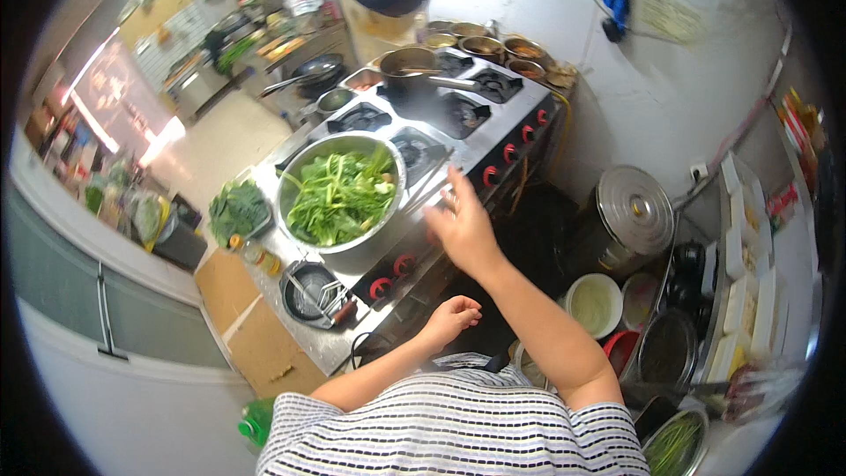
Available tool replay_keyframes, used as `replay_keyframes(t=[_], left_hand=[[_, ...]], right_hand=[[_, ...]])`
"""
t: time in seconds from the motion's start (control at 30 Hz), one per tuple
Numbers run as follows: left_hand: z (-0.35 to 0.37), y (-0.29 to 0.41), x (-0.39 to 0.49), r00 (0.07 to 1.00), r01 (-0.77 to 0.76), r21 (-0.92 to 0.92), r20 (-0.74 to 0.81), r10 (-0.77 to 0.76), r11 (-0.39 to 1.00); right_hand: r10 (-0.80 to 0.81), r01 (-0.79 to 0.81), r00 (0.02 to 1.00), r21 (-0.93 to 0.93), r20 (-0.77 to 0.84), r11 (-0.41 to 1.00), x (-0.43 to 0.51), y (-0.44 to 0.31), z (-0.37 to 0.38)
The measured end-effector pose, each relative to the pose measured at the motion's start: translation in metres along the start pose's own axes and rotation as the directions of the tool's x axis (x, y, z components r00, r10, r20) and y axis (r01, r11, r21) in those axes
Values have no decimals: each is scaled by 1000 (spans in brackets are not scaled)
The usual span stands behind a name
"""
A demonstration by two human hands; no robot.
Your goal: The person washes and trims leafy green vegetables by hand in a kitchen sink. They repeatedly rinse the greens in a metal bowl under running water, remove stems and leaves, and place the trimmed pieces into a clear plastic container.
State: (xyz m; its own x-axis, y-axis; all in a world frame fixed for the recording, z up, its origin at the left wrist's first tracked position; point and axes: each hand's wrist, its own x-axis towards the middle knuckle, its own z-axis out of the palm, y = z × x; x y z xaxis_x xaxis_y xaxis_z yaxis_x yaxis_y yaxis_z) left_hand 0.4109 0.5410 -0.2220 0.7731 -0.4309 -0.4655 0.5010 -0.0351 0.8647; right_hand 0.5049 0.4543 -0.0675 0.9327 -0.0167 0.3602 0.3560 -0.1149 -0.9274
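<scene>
A large steel pot (pixel 340 248) heaped with cut leafy greens (pixel 340 195) stands on the gas stove (pixel 433 192). My right hand (pixel 466 231) is over the stove's front edge, right of the pot, its fingers apart and slightly blurred. Close by its fingertips, slim metal tongs or similar utensils (pixel 428 180) lie slanting beside the pot; I see no clear grip on them. Lower down, my left hand (pixel 451 324) hangs before my body with its fingers curled in, and nothing shows in it.
Left of the pot are dark green leaves (pixel 239 210), an oil bottle (pixel 256 255) and a black pan (pixel 309 291) holding a wire rack. Behind sits a saucepan (pixel 411 66) with its handle pointing right. Red knobs (pixel 490 176) line the stove front. A lidded stockpot (pixel 633 208) stands right.
</scene>
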Motion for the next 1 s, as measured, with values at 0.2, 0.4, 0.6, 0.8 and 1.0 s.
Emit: replay_keyframes(t=[0.2,0.4,0.6,0.8,1.0], left_hand=[[11,-14,33,992,23,103,122,-35,994],[87,-13,59,924,120,326,309,-225,938],[216,-35,57,792,37,552,492,-361,833],[364,-92,8,614,-128,640,651,-446,757],[461,-140,-51,462,-149,642,718,-521,752]], right_hand=[[391,-409,906,-98,-162,907,-134,122,-106],[598,-702,455,148,-660,697,-370,146,-233],[322,-628,45,223,-946,746,-540,78,-313],[-112,-816,-174,80,-978,572,-640,43,-420],[236,-912,-98,182,-967,367,-712,53,-484]])
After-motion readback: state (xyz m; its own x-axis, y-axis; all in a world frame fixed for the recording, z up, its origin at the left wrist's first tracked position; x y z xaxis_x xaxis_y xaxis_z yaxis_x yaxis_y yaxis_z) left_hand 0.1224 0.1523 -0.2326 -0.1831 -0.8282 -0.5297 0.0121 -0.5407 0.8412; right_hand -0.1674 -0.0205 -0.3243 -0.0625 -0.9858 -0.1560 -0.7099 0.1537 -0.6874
